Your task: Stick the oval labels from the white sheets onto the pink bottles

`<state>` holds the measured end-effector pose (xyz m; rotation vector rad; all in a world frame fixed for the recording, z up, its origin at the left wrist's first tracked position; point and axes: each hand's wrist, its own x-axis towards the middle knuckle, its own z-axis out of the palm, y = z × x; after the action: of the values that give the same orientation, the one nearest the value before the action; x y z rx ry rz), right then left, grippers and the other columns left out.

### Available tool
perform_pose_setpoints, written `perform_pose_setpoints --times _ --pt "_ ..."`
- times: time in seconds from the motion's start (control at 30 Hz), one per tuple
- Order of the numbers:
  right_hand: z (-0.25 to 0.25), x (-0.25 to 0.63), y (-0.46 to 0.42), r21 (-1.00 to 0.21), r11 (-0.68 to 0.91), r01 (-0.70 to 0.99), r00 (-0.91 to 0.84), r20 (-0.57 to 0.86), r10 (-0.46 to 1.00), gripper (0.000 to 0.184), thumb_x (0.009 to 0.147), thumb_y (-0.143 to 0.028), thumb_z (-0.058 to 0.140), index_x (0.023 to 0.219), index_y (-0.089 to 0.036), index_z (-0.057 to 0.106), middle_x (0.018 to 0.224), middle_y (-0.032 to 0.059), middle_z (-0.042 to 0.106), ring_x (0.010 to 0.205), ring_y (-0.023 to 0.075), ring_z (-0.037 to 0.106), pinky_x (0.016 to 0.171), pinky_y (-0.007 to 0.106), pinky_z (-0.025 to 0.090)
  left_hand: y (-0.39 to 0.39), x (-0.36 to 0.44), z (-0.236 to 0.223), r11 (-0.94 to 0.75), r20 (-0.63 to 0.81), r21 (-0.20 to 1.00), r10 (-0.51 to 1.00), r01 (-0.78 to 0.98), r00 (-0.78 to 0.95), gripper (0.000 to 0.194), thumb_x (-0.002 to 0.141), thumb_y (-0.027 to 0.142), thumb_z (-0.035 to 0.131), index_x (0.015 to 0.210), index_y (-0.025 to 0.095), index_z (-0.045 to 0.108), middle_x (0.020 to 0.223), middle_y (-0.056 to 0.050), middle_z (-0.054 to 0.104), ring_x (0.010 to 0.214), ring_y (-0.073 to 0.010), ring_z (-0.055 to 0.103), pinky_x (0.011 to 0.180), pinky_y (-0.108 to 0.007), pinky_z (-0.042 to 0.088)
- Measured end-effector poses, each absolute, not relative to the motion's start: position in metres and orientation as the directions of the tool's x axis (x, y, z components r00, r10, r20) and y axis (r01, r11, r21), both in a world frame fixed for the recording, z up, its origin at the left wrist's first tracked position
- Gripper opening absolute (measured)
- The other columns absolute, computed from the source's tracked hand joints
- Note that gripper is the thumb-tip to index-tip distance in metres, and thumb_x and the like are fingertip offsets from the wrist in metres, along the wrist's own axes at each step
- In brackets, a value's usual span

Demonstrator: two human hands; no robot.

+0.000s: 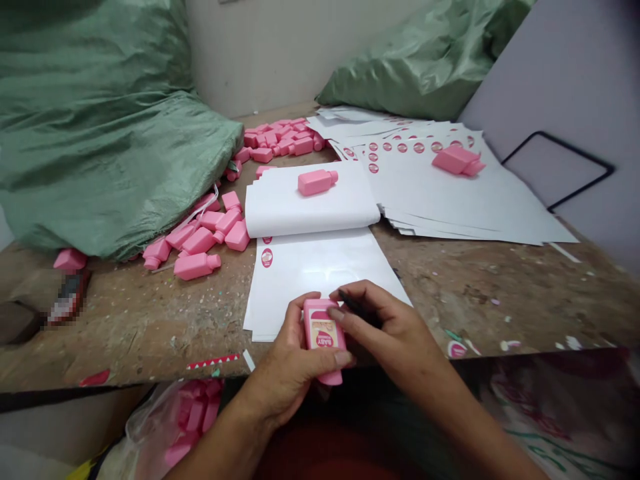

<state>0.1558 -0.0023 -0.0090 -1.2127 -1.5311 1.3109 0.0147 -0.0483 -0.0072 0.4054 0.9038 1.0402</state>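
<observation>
A small pink plastic bottle [333, 378] is gripped in my left hand [287, 363], the thumb lying across its lower front. Its front carries a label [321, 327] with the word "BABY", turned away from me. My right hand [393, 327] is closed around a slim black tool [356, 307]; its exact kind is hard to make out. Fingertips of that hand touch the upper part of the label. Just beyond both hands lies a white sticker sheet [320, 270], its far part folded back, with another pink bottle [316, 182] resting on the fold.
Pink bottles [197, 265] lie heaped at the left beside a large green sack [115, 167]. More sticker sheets [460, 200] are stacked at the right, with a pink paper-like piece [457, 161] on top. A second green sack [420, 67] stands behind. Below the table edge sits a bag of bottles [195, 413].
</observation>
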Motion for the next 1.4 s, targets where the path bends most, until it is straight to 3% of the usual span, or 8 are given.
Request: perform_pose_setpoints --times 0.1,0.2,0.3,0.4,0.57,0.83,1.03,1.4 --pt "-0.011 0.154 0.001 -0.992 -0.037 0.124 -0.279 -0.071 0.958 0.017 0.081 -0.038 0.063 0.082 -0.021 0.066 0.076 -0.0007 0.066 0.072 0.0173 0.062 0.066 0.029 0.051 -0.051 0.010 -0.007 0.508 -0.467 0.633 0.853 -0.585 0.235 0.075 0.064 0.003 0.078 0.127 0.024 0.043 0.124 -0.007 0.060 0.106 -0.0205 0.064 0.083 -0.030 0.053" --pt "-0.012 0.153 0.001 -0.992 -0.073 0.101 -0.293 -0.100 0.951 0.017 0.081 -0.037 0.063 0.084 -0.021 0.066 0.077 -0.0005 0.066 0.073 0.0180 0.063 0.068 0.031 0.053 -0.051 0.004 -0.009 0.496 -0.459 0.573 0.854 -0.652 0.246 0.057 0.074 0.017 0.078 0.122 0.022 0.047 0.125 -0.009 0.060 0.107 -0.0259 0.065 0.080 -0.034 0.056" --pt "-0.009 0.154 -0.003 -0.993 -0.043 0.113 -0.274 -0.072 0.959 0.023 0.082 -0.043 0.064 0.087 -0.021 0.064 0.082 0.0014 0.067 0.072 0.0192 0.065 0.064 0.031 0.055 -0.050 0.000 -0.010 0.453 -0.437 0.521 0.870 -0.724 0.230 0.039 0.087 0.032 0.066 0.119 0.020 0.047 0.115 -0.010 0.063 0.099 -0.0266 0.068 0.072 -0.036 0.058" --pt "-0.003 0.159 -0.010 -0.959 0.152 0.239 -0.282 0.082 0.956 0.025 0.090 -0.044 0.056 0.091 -0.022 0.066 0.083 0.0026 0.070 0.074 0.0194 0.066 0.063 0.029 0.054 -0.051 0.000 -0.008 0.430 -0.437 0.518 0.876 -0.740 0.203 0.034 0.094 0.032 0.055 0.124 0.021 0.044 0.109 -0.009 0.064 0.090 -0.0228 0.069 0.067 -0.033 0.058" --pt "0.001 0.169 -0.023 -0.776 0.485 0.403 -0.398 0.329 0.857 0.020 0.096 -0.027 0.050 0.107 -0.026 0.067 0.097 0.0014 0.074 0.085 0.0189 0.069 0.070 0.030 0.051 -0.053 0.003 -0.003 0.379 -0.436 0.553 0.890 -0.742 0.130 0.030 0.096 0.027 0.051 0.125 0.021 0.046 0.094 -0.004 0.065 0.075 -0.0141 0.065 0.060 -0.027 0.057" --pt "-0.002 0.171 -0.028 -0.448 0.732 0.513 -0.520 0.516 0.681 0.023 0.101 -0.021 0.045 0.116 -0.024 0.062 0.091 0.0021 0.066 0.079 0.0170 0.063 0.067 0.032 0.040 -0.049 0.000 -0.002 0.432 -0.517 0.425 0.837 -0.796 0.178 0.033 0.100 0.038 0.038 0.124 0.017 0.048 0.099 -0.010 0.066 0.074 -0.0165 0.066 0.059 -0.029 0.055" --pt "-0.009 0.173 -0.031 -0.356 0.760 0.544 -0.534 0.552 0.641 0.016 0.101 -0.019 0.046 0.102 -0.021 0.063 0.089 0.0032 0.066 0.078 0.0190 0.061 0.068 0.034 0.033 -0.045 0.001 0.000 0.448 -0.577 0.462 0.807 -0.765 0.124 0.037 0.099 0.041 0.039 0.125 0.017 0.048 0.103 -0.013 0.067 0.074 -0.0178 0.067 0.056 -0.027 0.053" --pt "-0.006 0.176 -0.024 -0.198 0.822 0.534 -0.632 0.553 0.543 0.023 0.098 -0.016 0.046 0.092 -0.023 0.067 0.082 0.0039 0.070 0.068 0.0207 0.059 0.067 0.036 0.032 -0.047 0.003 -0.010 0.463 -0.543 0.590 0.834 -0.661 0.100 0.035 0.097 0.042 0.045 0.122 0.018 0.053 0.096 -0.009 0.065 0.069 -0.0147 0.062 0.055 -0.025 0.052"
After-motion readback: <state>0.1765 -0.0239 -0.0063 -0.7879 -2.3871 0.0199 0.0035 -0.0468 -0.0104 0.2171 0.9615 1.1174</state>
